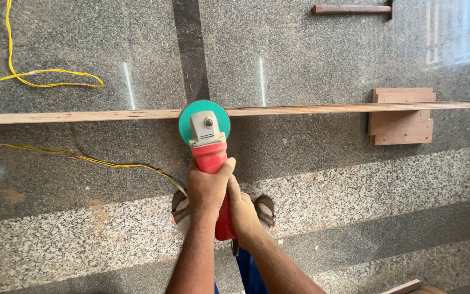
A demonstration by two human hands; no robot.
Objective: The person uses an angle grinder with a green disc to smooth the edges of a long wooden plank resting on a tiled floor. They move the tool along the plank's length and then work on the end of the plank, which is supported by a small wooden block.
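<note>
Red angle grinder with grey gear head and round teal disc [206, 136]: I see it straight ahead of both hands, long axis running away from me, disc sitting on the long thin wooden strip [82, 116] that crosses left to right over the grey granite floor [327, 54]. Left hand [209, 188] is nearer the disc, clenched round the red body. Right hand [243, 212] grips the tail behind it. Both forearms reach forward, close together. Yellow cable [110, 164] trails left. Brown wooden block [401, 117] props the strip at right.
</note>
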